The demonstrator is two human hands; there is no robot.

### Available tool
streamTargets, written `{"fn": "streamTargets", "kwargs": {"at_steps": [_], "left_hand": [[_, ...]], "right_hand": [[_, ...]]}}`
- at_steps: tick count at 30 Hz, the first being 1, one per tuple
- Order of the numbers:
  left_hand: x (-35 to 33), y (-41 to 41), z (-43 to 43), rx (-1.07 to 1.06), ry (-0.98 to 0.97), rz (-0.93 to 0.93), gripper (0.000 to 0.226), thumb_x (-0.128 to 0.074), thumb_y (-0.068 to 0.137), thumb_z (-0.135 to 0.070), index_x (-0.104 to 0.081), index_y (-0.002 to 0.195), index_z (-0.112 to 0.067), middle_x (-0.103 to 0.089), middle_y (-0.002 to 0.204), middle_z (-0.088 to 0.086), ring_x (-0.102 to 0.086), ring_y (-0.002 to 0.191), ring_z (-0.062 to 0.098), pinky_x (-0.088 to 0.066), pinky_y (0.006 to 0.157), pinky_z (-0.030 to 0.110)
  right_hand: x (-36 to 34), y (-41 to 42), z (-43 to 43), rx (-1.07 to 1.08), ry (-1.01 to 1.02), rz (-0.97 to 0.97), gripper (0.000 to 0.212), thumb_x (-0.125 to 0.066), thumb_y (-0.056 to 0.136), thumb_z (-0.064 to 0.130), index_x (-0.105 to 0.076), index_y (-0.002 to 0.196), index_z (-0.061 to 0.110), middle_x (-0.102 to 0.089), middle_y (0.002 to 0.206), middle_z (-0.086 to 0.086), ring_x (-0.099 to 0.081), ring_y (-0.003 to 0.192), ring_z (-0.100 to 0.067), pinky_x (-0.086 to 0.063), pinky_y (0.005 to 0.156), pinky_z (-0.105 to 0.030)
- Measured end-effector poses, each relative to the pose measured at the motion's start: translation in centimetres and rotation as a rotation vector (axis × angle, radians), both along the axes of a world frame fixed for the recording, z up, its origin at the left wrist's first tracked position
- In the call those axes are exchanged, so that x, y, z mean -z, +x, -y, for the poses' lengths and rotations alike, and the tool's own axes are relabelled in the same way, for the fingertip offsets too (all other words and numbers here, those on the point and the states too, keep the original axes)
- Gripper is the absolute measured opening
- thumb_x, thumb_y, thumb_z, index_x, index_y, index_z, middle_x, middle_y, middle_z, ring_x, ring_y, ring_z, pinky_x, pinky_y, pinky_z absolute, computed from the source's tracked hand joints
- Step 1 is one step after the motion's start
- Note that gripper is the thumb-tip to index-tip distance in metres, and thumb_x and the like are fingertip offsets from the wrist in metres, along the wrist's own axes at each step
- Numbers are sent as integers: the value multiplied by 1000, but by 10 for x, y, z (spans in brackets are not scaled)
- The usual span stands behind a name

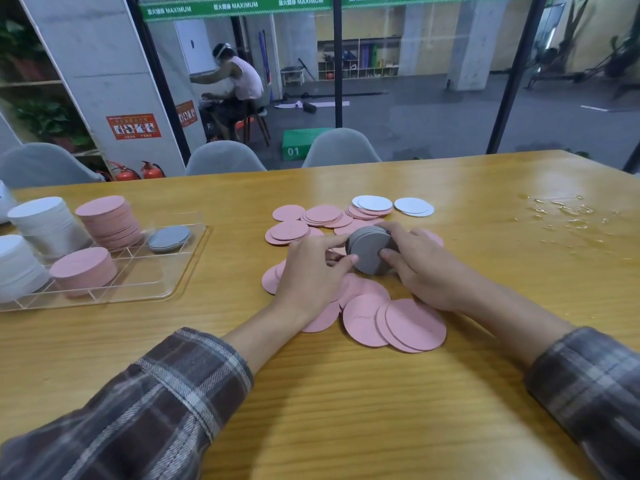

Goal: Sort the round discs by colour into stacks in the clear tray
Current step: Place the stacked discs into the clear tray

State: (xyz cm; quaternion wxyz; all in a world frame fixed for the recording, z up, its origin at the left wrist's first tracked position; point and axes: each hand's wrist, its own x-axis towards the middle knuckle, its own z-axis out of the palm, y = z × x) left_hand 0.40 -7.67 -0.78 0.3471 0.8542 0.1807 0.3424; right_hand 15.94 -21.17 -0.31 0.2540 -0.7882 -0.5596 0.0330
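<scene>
A stack of grey discs [370, 249] is tilted up on edge at the table's middle, gripped between my left hand [311, 275] and my right hand [422, 265]. Loose pink discs [408, 323] lie scattered around and under my hands. A few white discs [412, 205] rest farther back. The clear tray [138, 275] at the left holds two white stacks [45, 223], two pink stacks [110, 220] and a low grey stack [169, 237].
The wooden table [346, 393] carries a water spill [568, 213] at the far right. Grey chairs [341, 148] line the far edge. Beyond the glass wall a person [235, 84] sits on a stool.
</scene>
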Motion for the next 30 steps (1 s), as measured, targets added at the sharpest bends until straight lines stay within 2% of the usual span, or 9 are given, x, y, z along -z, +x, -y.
{"fn": "streamTargets", "kwargs": {"at_steps": [4, 8, 14, 17, 19, 21, 25, 27, 30], "left_hand": [[1, -2, 1, 47, 32, -2, 18, -73, 94, -11, -81, 110, -14, -78, 89, -3, -73, 84, 11, -58, 84, 27], [7, 2, 3, 27, 120, -17, 10, -71, 95, -10, -78, 101, -11, -67, 74, -1, -61, 75, 24, -52, 76, 42], [1, -4, 0, 50, -54, 13, 17, -72, 94, -7, -80, 106, -14, -79, 89, -4, -75, 83, 10, -60, 86, 32], [-8, -13, -12, 54, -137, 19, 21, -75, 92, -9, -79, 113, -13, -79, 97, -6, -76, 88, 5, -63, 85, 31], [-13, -21, -23, 61, -158, 15, 21, -75, 92, -10, -79, 113, -13, -79, 100, -4, -76, 91, 7, -64, 82, 32], [-17, -34, -33, 46, -128, -12, 20, -75, 93, -12, -79, 112, -16, -79, 100, -5, -76, 90, 7, -64, 75, 31], [-21, -65, -55, 31, -74, -27, 20, -76, 91, -10, -78, 97, -29, -79, 92, -16, -74, 88, 0, -59, 82, 22], [-22, -79, -69, -15, -83, -35, 22, -77, 90, -13, -76, 94, -35, -79, 90, -15, -75, 88, 4, -59, 84, 26], [-22, -102, -88, -75, -114, -43, 13, -78, 91, -17, -78, 102, -24, -80, 95, -2, -77, 87, 15, -62, 88, 40]], "right_hand": [[-3, 3, 5, 8, -30, -33, 30, -41, 108, 28, -38, 138, 24, -56, 107, 2, -38, 106, -14, -42, 96, -44], [-1, 2, 4, 5, -61, -29, 29, -39, 108, 23, -38, 137, 18, -55, 105, -4, -37, 104, -16, -41, 95, -45], [-3, -2, 3, 4, 3, -37, 32, -42, 107, 23, -41, 139, 21, -49, 96, 14, -43, 105, -18, -42, 91, -40], [-10, -6, 0, -29, 119, -80, 22, -52, 105, 27, -49, 127, 27, -62, 100, 13, -57, 94, -11, -41, 79, -27], [-16, -12, -6, -58, 175, -80, 15, -58, 102, 26, -54, 116, 28, -63, 100, 19, -58, 89, -3, -39, 72, -14], [-23, -18, -17, -61, 202, -56, 14, -66, 97, 24, -62, 110, 23, -65, 100, 15, -58, 85, -4, -39, 70, -9], [-31, -37, -46, -109, 163, -66, 14, -72, 93, 27, -71, 106, 22, -68, 94, 11, -59, 79, -7, -49, 76, -26], [-34, -50, -61, -118, 148, -78, 15, -71, 93, 28, -70, 105, 20, -68, 94, 10, -60, 80, -7, -46, 74, -19], [-36, -70, -84, -126, 170, -115, 16, -73, 92, 28, -67, 105, 22, -68, 93, 11, -59, 77, 0, -40, 67, -10]]}}
